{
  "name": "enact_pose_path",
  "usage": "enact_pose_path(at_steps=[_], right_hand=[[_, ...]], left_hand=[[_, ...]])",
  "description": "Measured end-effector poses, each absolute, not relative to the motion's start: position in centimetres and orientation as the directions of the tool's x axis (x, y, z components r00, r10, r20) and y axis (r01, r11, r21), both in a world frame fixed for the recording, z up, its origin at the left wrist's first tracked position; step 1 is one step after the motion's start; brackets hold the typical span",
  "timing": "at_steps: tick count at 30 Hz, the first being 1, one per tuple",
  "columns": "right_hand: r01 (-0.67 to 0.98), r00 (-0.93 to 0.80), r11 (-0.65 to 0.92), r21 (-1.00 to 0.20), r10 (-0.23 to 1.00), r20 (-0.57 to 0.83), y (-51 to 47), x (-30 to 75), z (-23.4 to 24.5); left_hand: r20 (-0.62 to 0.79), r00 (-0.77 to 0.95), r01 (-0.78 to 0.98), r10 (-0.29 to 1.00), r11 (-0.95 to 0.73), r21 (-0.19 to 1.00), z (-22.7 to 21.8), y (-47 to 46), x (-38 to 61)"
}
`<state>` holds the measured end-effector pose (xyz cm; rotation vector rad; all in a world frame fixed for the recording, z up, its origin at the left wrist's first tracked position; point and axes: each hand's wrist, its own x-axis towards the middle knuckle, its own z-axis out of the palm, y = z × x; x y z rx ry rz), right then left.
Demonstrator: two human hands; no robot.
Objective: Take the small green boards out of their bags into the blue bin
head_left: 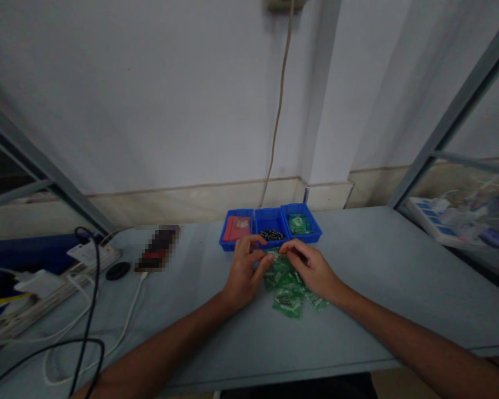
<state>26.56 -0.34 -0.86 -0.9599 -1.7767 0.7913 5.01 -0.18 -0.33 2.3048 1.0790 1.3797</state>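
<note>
Several small green clear plastic bags (289, 293) with small metallic-looking pieces inside lie in an overlapping pile under and between my hands. My left hand (246, 272) is at the left edge of the pile, fingers curved and apart, with its thumb tip close to the topmost bag. Opposite it, my right hand (314, 270) pinches at the upper edge of a green bag; the fingertips partly hide the grip. Just beyond the hands stand three joined blue bins. The left bin (223, 237) holds red bags, the middle bin (268, 217) small dark and silvery pieces, and the right bin (315, 235) green bags.
A blurred-out phone-like object (157, 249) with a white cable lies on the grey table (208, 343) at left. Near it are a round black disc (117, 271) and a power strip (45, 302) with plugs and loose cables. Another power strip (432, 224) is at right. Metal frame posts flank the table.
</note>
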Motion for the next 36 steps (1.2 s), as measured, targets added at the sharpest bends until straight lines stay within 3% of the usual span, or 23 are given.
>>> enact_pose_path(at_steps=[11,30,36], right_hand=[[0.297,-0.229,0.487,-0.821,0.871,0.434,0.0,26.9,-1.2],[0.321,-0.188,0.429,-0.845,0.903,0.387,0.1,26.8,-1.4],[0.309,-0.201,0.402,-0.862,0.913,0.354,-0.2,26.7,-1.4]], left_hand=[[0.642,0.314,0.344,0.699,-0.714,0.609,-0.4,0.0,5.1],[0.588,0.357,0.45,0.726,-0.685,0.572,-1.6,0.4,5.3],[0.572,0.335,0.432,0.749,-0.661,0.613,-1.6,0.4,5.1]])
